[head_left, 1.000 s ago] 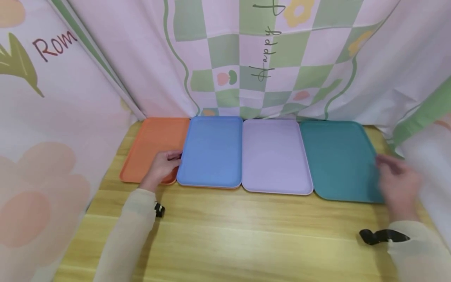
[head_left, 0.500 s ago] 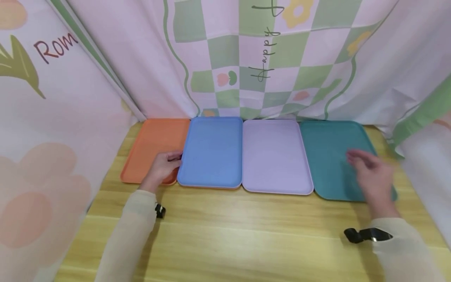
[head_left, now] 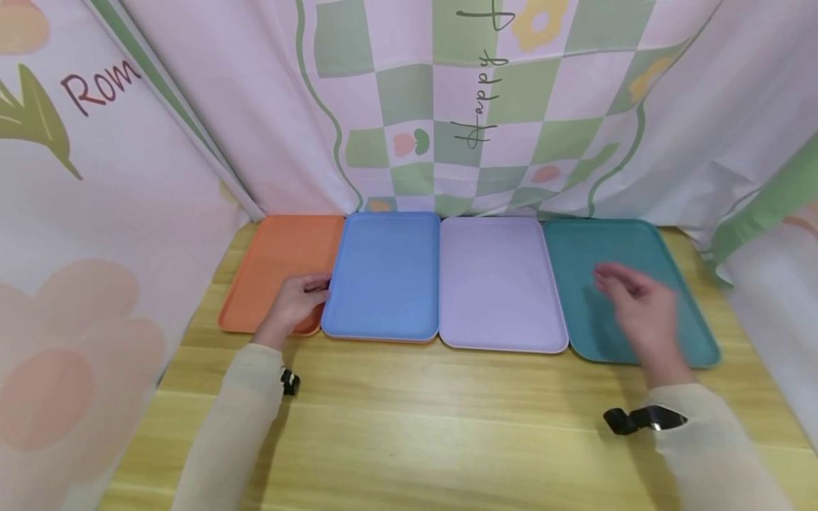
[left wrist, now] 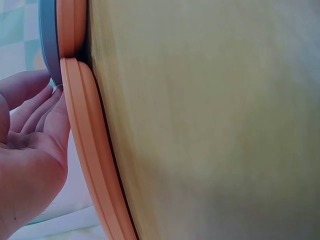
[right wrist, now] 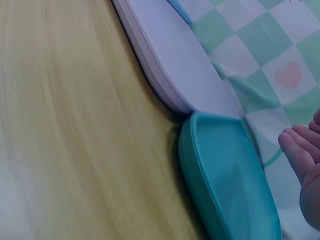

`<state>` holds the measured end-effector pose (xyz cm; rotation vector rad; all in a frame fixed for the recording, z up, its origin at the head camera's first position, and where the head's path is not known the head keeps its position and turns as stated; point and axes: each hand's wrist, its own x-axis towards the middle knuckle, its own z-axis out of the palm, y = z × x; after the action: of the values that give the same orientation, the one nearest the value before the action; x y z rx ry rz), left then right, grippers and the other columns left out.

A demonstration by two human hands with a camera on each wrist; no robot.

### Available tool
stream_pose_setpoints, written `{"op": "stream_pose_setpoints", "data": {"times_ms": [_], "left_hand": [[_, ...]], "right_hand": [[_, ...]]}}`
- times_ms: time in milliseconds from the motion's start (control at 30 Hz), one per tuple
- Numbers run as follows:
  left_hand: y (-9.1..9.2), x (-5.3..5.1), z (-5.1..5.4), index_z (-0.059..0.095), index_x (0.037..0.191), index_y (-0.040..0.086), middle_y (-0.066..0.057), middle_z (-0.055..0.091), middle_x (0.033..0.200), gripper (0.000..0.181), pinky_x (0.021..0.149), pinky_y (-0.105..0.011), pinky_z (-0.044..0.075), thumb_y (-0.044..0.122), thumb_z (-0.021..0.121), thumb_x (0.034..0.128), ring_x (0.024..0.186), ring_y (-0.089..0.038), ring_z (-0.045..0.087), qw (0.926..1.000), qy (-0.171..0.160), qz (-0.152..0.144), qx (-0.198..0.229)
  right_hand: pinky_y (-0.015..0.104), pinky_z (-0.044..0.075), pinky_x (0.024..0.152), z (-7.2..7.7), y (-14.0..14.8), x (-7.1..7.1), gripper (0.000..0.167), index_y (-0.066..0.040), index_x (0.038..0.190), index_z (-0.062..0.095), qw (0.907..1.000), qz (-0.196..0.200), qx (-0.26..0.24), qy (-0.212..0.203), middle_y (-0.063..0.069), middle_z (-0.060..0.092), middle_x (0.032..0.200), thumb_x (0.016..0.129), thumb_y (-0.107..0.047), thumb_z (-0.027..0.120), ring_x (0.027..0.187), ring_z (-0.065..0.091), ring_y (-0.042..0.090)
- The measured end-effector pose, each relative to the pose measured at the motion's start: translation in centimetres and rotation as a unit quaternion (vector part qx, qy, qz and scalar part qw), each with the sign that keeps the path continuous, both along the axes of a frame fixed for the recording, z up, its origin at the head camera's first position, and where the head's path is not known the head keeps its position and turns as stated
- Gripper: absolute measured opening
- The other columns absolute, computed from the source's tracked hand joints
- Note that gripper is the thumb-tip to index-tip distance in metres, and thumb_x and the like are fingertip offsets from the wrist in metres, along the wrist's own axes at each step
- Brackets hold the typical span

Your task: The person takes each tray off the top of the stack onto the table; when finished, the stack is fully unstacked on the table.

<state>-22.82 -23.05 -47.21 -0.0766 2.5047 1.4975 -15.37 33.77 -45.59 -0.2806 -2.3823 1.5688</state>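
Note:
The left hand reaches over an orange tray and pinches the left edge of a blue tray. In the left wrist view, the thumb and fingertips meet the blue rim, which lies over an orange tray rim. Some fingertips are hidden behind the rims. The right hand hovers above a teal tray, its fingers loosely bent and holding nothing. Left of the teal tray lies a lilac tray, which neither hand touches.
The trays lie side by side along the back of a wooden table. A patterned curtain hangs right behind them, with more printed cloth at the left and right sides.
From the teal tray's right edge, my right hand has moved left over that tray. My left hand stays at the blue tray's edge, and the trays lie where they were.

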Motion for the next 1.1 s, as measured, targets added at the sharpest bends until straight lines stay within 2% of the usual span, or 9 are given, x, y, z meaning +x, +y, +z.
{"op": "stream_pose_setpoints", "data": {"times_ms": [300, 400, 533, 600, 767, 933, 1100], "left_hand": [[0.1, 0.1, 0.0, 0.061, 0.150, -0.003, -0.026, 0.062, 0.152, 0.045, 0.118, -0.050, 0.052, 0.003, 0.065, 0.1049, 0.146, -0.038, 0.057, 1.0000, 0.002, 0.004, 0.004], [0.1, 0.1, 0.0, 0.061, 0.150, -0.003, -0.026, 0.061, 0.152, 0.045, 0.119, -0.050, 0.052, 0.003, 0.065, 0.1048, 0.146, -0.039, 0.057, 1.0000, 0.002, 0.004, 0.005], [0.0, 0.0, -0.1, 0.061, 0.150, -0.003, -0.026, 0.061, 0.153, 0.046, 0.119, -0.050, 0.051, 0.004, 0.065, 0.1050, 0.147, -0.038, 0.057, 1.0000, 0.003, 0.002, 0.003], [0.0, 0.1, -0.1, 0.061, 0.150, -0.002, -0.025, 0.062, 0.153, 0.046, 0.119, -0.050, 0.052, 0.005, 0.065, 0.1049, 0.147, -0.038, 0.057, 1.0000, 0.003, 0.003, 0.002], [0.1, 0.0, 0.0, 0.061, 0.150, -0.002, -0.024, 0.061, 0.153, 0.046, 0.119, -0.050, 0.051, 0.007, 0.065, 0.1054, 0.148, -0.037, 0.056, 1.0000, 0.001, 0.001, -0.004], [0.1, 0.0, 0.0, 0.061, 0.150, -0.003, -0.025, 0.061, 0.153, 0.046, 0.119, -0.050, 0.051, 0.005, 0.064, 0.1053, 0.147, -0.038, 0.056, 1.0000, 0.004, -0.002, -0.005], [0.1, 0.1, 0.0, 0.061, 0.149, -0.004, -0.026, 0.062, 0.152, 0.046, 0.119, -0.050, 0.051, 0.004, 0.065, 0.1047, 0.147, -0.038, 0.057, 1.0000, 0.009, -0.003, -0.003]], "right_hand": [[0.004, 0.055, 0.084, 0.4, -3.1, -1.1, 0.042, 0.010, 0.141, 0.065, 0.9991, 0.037, 0.002, 0.023, -0.032, 0.074, 0.109, 0.109, -0.017, 0.063, 0.094, 0.071, -0.018], [0.006, 0.056, 0.086, 0.5, -4.0, -1.4, 0.041, 0.009, 0.142, 0.065, 0.9988, 0.041, 0.004, 0.025, -0.022, 0.077, 0.117, 0.110, -0.016, 0.063, 0.095, 0.070, -0.017], [0.008, 0.058, 0.087, 0.7, -5.3, -1.9, 0.039, 0.007, 0.142, 0.066, 0.9981, 0.052, 0.012, 0.030, 0.007, 0.078, 0.132, 0.110, -0.014, 0.060, 0.097, 0.070, -0.016], [0.010, 0.058, 0.088, 0.8, -6.0, -2.1, 0.038, 0.008, 0.141, 0.067, 0.9974, 0.062, 0.005, 0.036, 0.016, 0.076, 0.135, 0.110, -0.012, 0.060, 0.098, 0.072, -0.014], [0.013, 0.060, 0.090, 0.9, -7.7, -2.6, 0.036, 0.010, 0.139, 0.067, 0.9953, 0.081, -0.034, 0.041, 0.020, 0.074, 0.135, 0.109, -0.009, 0.060, 0.098, 0.074, -0.010], [0.013, 0.059, 0.091, 0.7, -9.1, -3.2, 0.037, 0.011, 0.141, 0.065, 0.9936, 0.092, -0.058, 0.030, 0.034, 0.067, 0.139, 0.110, -0.009, 0.058, 0.097, 0.073, -0.012], [0.011, 0.058, 0.091, 0.1, -10.2, -3.6, 0.037, 0.012, 0.141, 0.065, 0.9919, 0.098, -0.078, 0.020, 0.036, 0.065, 0.141, 0.110, -0.007, 0.057, 0.099, 0.074, -0.009]]}}
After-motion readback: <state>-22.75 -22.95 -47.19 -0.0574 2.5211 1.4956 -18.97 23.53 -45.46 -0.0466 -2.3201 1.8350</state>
